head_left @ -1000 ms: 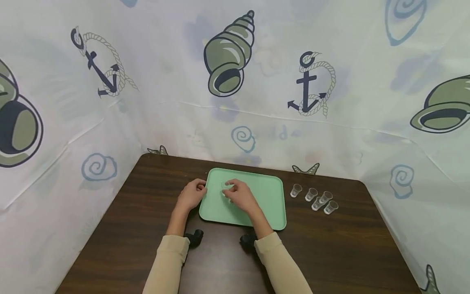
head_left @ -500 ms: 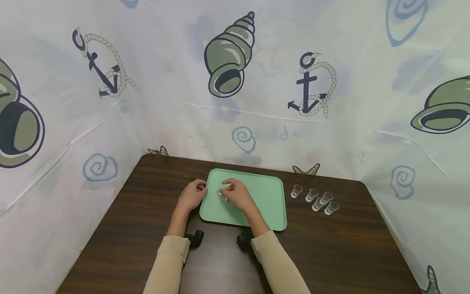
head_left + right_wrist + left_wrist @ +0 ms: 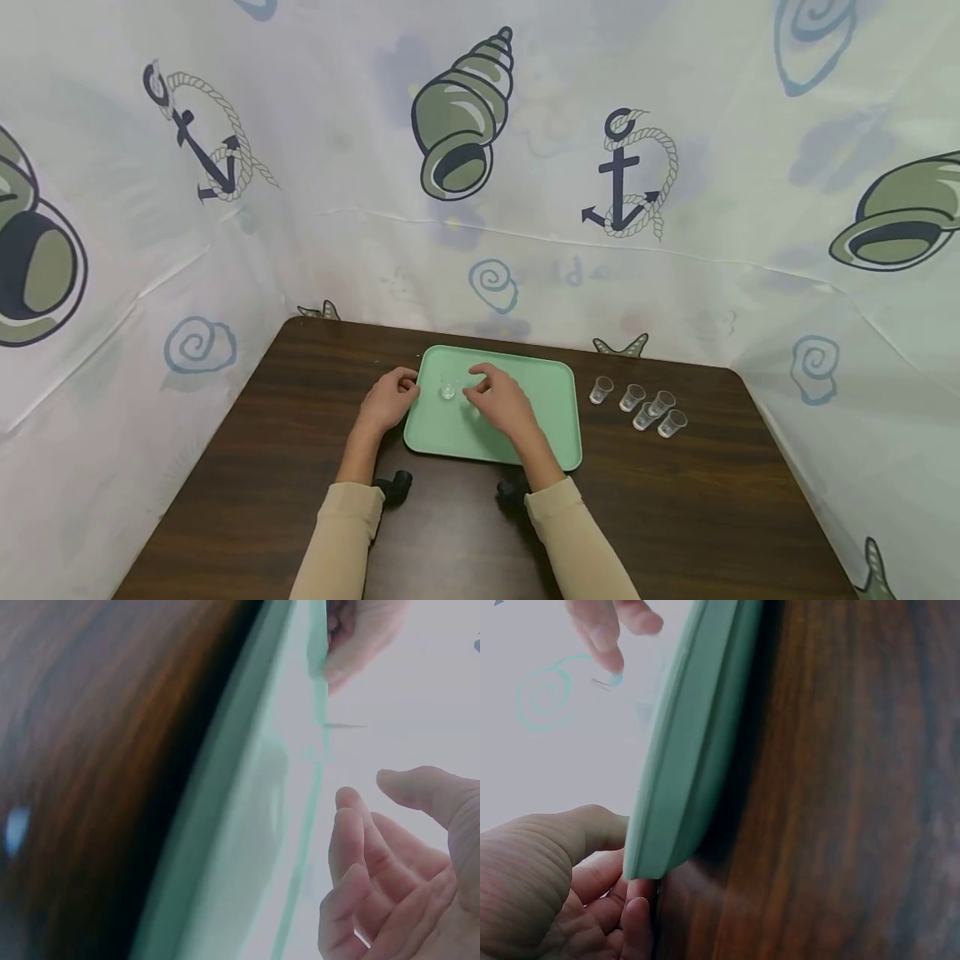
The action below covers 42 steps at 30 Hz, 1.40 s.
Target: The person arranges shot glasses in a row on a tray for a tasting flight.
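A mint-green tray (image 3: pixel 540 433) lies on the dark wooden table (image 3: pixel 300 433). My left hand (image 3: pixel 401 390) grips the tray's left edge; in the left wrist view the thumb lies on top and the fingers (image 3: pixel 634 922) curl under the tray rim (image 3: pixel 690 750). A small clear cup (image 3: pixel 448 389) stands upright on the tray's left part. Just right of it my right hand (image 3: pixel 480 385) hovers with relaxed, spread fingers (image 3: pixel 352 847) and holds nothing.
Several more small clear cups (image 3: pixel 637 407) stand in a cluster on the table right of the tray. A curtain printed with shells and anchors (image 3: pixel 622 175) closes off the table's back and sides. Black wrist camera mounts (image 3: pixel 397 485) sit under both sleeves.
My right hand was pinching the clear cup over the tray; it has let go and drawn slightly right, leaving the cup standing there. The left hand stays on the tray edge.
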Each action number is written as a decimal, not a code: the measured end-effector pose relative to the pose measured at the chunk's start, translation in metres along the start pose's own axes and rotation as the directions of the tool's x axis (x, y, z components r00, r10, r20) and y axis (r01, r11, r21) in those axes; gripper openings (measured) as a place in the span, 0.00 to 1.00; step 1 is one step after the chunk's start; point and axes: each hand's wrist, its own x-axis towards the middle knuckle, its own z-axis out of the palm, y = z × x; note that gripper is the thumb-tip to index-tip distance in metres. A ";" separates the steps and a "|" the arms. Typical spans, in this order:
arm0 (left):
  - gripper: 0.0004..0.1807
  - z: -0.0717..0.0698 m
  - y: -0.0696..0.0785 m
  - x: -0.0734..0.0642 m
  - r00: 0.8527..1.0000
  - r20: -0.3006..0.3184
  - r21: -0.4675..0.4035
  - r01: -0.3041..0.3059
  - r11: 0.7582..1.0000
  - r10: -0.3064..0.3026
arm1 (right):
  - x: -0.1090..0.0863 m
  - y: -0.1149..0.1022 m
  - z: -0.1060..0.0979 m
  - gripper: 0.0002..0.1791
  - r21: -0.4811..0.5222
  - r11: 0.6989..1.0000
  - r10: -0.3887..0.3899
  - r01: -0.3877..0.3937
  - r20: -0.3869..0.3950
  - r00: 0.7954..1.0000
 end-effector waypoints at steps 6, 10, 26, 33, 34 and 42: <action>0.22 0.001 -0.003 0.002 1.000 0.002 -0.008 -0.003 1.000 0.003 | -0.009 0.000 -0.013 0.25 -0.076 0.997 0.020 -0.024 -0.051 0.998; 0.22 0.001 -0.004 0.001 1.000 0.008 -0.026 -0.011 1.000 0.011 | -0.016 0.003 -0.021 0.26 -0.088 0.996 0.018 -0.025 -0.083 0.996; 0.22 0.000 -0.008 0.003 0.999 0.035 -0.081 -0.038 0.996 0.041 | -0.037 0.034 -0.066 0.35 -0.067 0.990 0.097 -0.120 -0.281 0.955; 0.22 -0.003 -0.011 0.003 0.998 0.051 -0.102 -0.038 0.994 0.043 | -0.042 0.056 -0.086 0.34 -0.010 0.987 0.151 -0.163 -0.318 0.936; 0.23 -0.003 -0.012 0.003 0.998 0.052 -0.101 -0.039 0.994 0.045 | -0.044 0.058 -0.088 0.35 -0.002 0.986 0.158 -0.168 -0.322 0.934; 0.23 -0.001 -0.009 0.005 0.997 0.056 -0.102 -0.048 0.994 0.054 | -0.053 0.074 -0.111 0.34 0.023 0.974 0.217 -0.224 -0.368 0.904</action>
